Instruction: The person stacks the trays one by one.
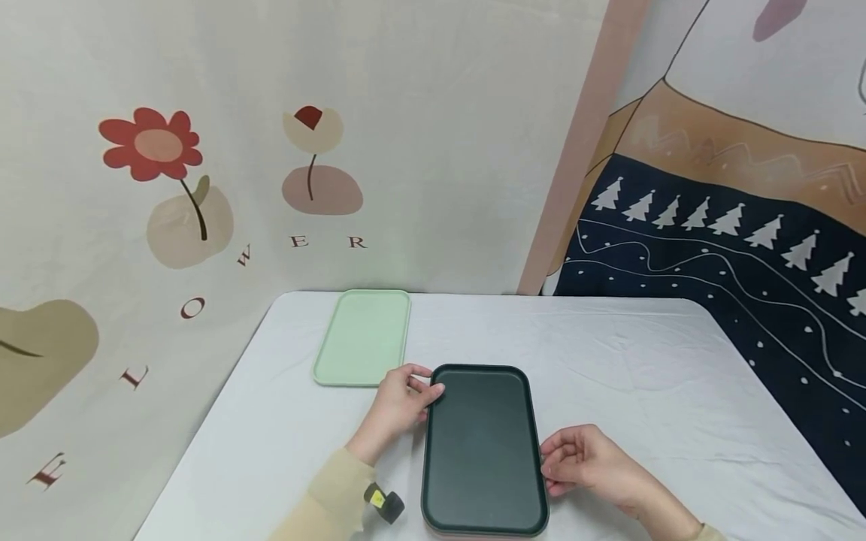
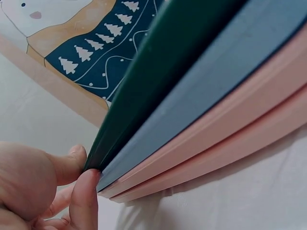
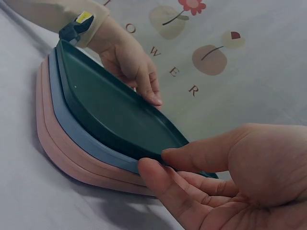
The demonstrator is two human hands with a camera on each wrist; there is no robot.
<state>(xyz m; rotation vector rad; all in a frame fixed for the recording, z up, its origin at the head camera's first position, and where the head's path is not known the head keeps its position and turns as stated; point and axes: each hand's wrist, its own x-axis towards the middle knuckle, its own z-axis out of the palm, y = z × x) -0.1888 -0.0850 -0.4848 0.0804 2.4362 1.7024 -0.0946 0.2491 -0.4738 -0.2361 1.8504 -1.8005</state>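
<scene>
A dark green tray (image 1: 483,451) tops a stack of trays. Beneath it lie a blue tray (image 2: 172,110) and two pink trays (image 3: 76,160), seen edge-on in both wrist views. My left hand (image 1: 398,400) pinches the green tray's rim near its far left corner, thumb above and a finger below. On the opposite long side, my right hand (image 1: 587,464) holds the same rim between thumb (image 3: 192,155) and index finger, the other fingers curled under. In the left wrist view the green tray's edge sits close over the blue one.
A light green tray (image 1: 365,338) lies flat at the back left of the white-covered table (image 1: 609,361). Behind stand a flower-printed backdrop (image 1: 440,135) and a dark tree-patterned cloth (image 1: 710,263) on the right. A black band with a yellow label (image 1: 384,502) is at my left wrist.
</scene>
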